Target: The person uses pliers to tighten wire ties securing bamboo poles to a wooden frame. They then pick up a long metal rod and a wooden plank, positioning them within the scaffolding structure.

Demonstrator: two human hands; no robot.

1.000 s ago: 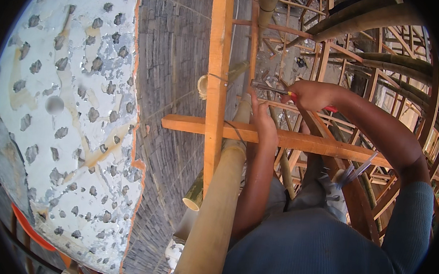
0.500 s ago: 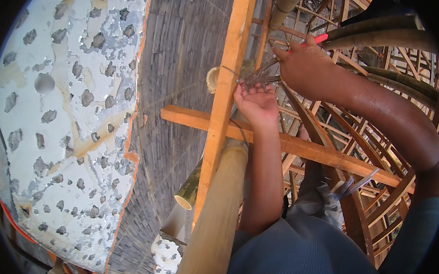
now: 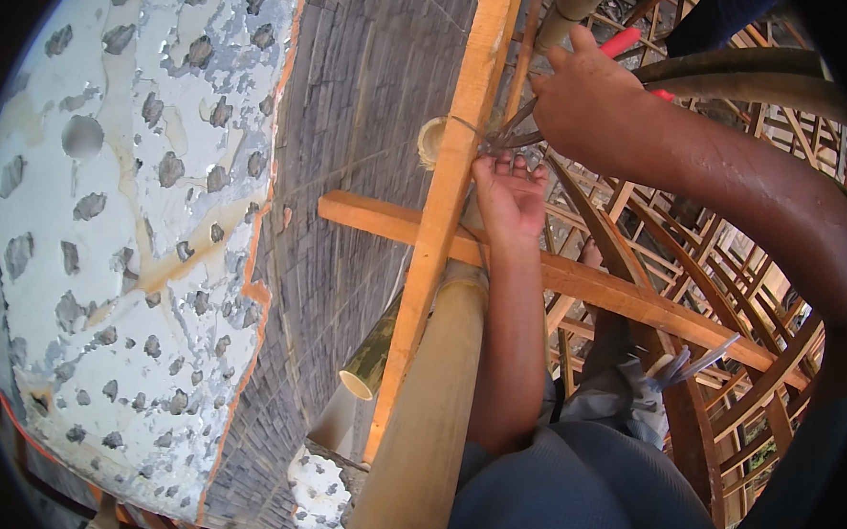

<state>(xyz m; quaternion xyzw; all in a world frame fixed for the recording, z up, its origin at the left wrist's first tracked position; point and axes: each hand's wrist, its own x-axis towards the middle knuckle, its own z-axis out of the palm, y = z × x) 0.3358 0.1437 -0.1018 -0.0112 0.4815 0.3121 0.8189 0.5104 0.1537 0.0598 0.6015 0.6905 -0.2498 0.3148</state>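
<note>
My right hand (image 3: 590, 101) is wrapped round pliers with red handles (image 3: 620, 42). The handle ends stand apart on either side of my fist, and the grey metal jaws (image 3: 517, 133) reach a thin wire (image 3: 465, 124) at the upright wooden batten (image 3: 454, 170). Just below the jaws is my left hand (image 3: 515, 200), palm up, its fingers loosely curled and apart. Its fingertips are close to the wire; whether they touch it is hard to see. Behind the batten shows the cut end of a bamboo pole (image 3: 431, 142).
A crossing wooden batten (image 3: 595, 285) passes beneath my left forearm. A thick bamboo pole (image 3: 425, 408) rises beside it, with a shorter bamboo piece (image 3: 366, 357) to its left. Left stands a grey striated wall (image 3: 323, 163) and a pitted white panel (image 3: 174, 280). A wooden lattice (image 3: 702, 250) lies below right.
The pliers' handles have spread apart, and my right hand has tilted upward with them. My left hand stays beside the wire. The whole view has shifted slightly.
</note>
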